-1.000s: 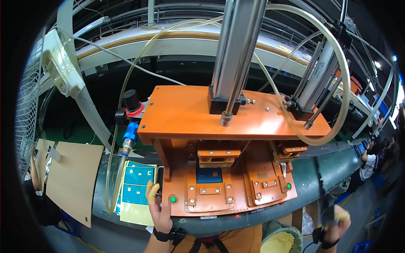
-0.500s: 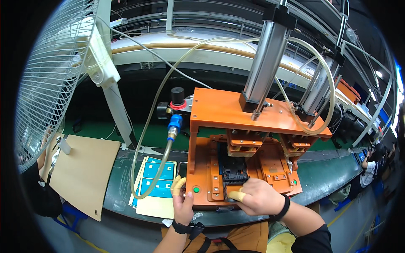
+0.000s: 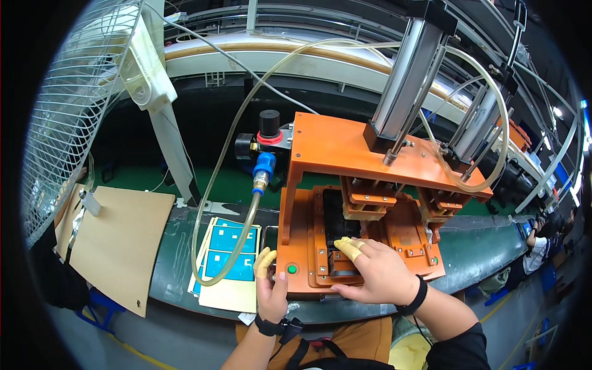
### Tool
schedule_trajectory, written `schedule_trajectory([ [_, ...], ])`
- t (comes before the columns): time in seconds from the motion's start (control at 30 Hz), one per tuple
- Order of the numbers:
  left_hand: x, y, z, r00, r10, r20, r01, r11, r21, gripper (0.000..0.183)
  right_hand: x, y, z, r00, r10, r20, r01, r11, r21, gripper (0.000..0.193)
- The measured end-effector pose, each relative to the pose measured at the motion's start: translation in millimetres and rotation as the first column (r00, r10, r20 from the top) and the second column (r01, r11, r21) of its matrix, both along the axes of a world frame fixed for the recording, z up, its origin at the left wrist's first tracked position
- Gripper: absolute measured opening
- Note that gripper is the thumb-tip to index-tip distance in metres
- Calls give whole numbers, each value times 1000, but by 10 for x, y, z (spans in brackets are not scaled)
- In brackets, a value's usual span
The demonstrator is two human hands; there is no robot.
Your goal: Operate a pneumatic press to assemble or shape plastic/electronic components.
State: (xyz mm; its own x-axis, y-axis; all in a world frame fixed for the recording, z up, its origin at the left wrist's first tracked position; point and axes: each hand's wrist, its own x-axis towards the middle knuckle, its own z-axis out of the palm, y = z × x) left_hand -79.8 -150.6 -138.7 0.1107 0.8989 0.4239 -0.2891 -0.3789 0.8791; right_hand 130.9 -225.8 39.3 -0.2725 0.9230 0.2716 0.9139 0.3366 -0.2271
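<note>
An orange pneumatic press [image 3: 364,157] stands before me. In its left fixture slot lies a black part [image 3: 336,225] that looks like a moulded frame or housing; my hand and the press head hide some of it. My right hand [image 3: 376,268] is open over the front of that slot, yellow-covered fingertips resting on the black part and thumb stretched out toward the press's front edge. My left hand [image 3: 271,293], also with yellow finger covers, is at the left front corner of the press base, fingers and thumb apart. A green button [image 3: 291,269] sits just beside it.
Blue-and-cream printed sheets [image 3: 231,256] lie left of the press, with a clear air hose [image 3: 198,246] looping over them. Further left are a cardboard sheet [image 3: 123,240] and a wire fan guard [image 3: 74,123]. Two cylinders [image 3: 404,74] rise above the press. Other people sit at both sides.
My right hand has gone from a closed grip at the slot's front end to lying open on the black part, which sits further back. My left hand stays by the corner. The view has shifted slightly.
</note>
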Motion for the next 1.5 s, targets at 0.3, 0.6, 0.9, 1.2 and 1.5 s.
schedule_trajectory([
  [0.3,-649,-302,210,877,218,-428,-160,973,168,47,-659,-331,-291,908,347,-234,-285,922,260,52],
  [0.6,-1113,223,402,399,260,-879,69,947,312,52,-1092,-240,-756,872,16,-489,-14,1000,7,64],
  [0.9,-954,299,263,403,232,-886,6,967,255,40,-1309,-73,-1652,567,-311,-763,-236,826,-512,45],
  [1.2,-956,399,262,493,274,-826,16,946,323,15,-1424,1,-1752,897,166,-410,-251,955,-161,50],
  [1.5,-2177,1461,183,844,-56,-533,-152,929,-338,23,-1575,22,-1913,950,177,-256,-183,983,1,62],
])
